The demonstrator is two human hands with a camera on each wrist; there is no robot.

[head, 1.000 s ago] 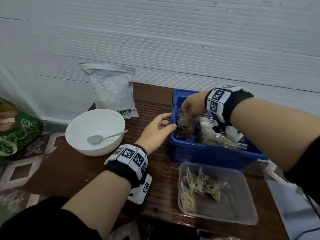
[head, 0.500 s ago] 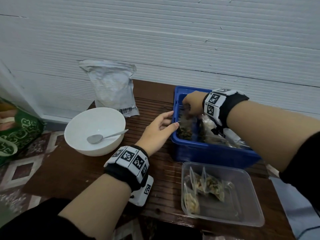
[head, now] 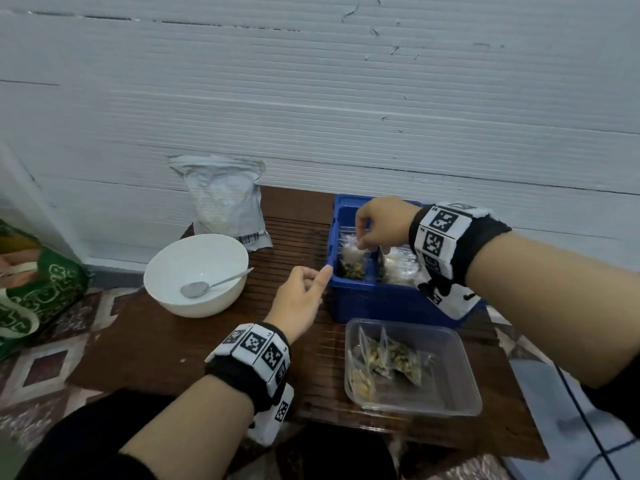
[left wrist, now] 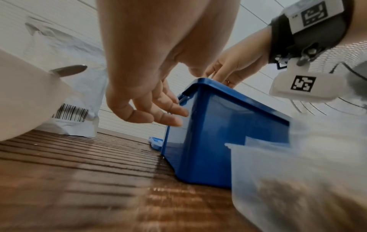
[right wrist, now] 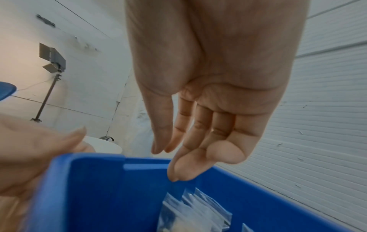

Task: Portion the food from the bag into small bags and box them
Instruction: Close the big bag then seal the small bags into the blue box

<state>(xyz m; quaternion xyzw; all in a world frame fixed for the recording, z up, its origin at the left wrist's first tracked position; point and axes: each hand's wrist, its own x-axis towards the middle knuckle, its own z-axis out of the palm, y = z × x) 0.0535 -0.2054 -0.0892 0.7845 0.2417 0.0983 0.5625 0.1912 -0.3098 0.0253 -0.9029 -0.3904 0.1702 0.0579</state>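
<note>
Two hands work at the blue box (head: 374, 299). The right hand (head: 382, 223) hangs over its 9 o'clock end, fingers loosely extended downward and released, fingertips (right wrist: 176, 174) just above the top edge of a small clear bag (head: 351, 258); whether they touch it cannot be told. That bag stands upright inside the box against the 9 o'clock wall, dark food at its bottom, with more small bags (head: 398, 268) packed at its 3 o'clock side. The left hand (head: 299, 299) is relaxed and holds nothing, its forefinger at the box's near 9 o'clock corner rim, the other fingers (left wrist: 158, 113) hanging beside the outer wall.

At 6 o'clock from the box, nearly touching it, sits a clear container (head: 412, 365) with a few filled bags leaning at its 9 o'clock end; its 3 o'clock half is bare. At 9 o'clock of the left hand a white bowl (head: 195, 271) holds a spoon (head: 207, 285), with open bench (head: 156, 348) between bowl and wrist. The large white bag (head: 227, 199) stands at 12 o'clock of the bowl against the wall. A green bag (head: 38, 289) lies beyond the bench's 9 o'clock edge.
</note>
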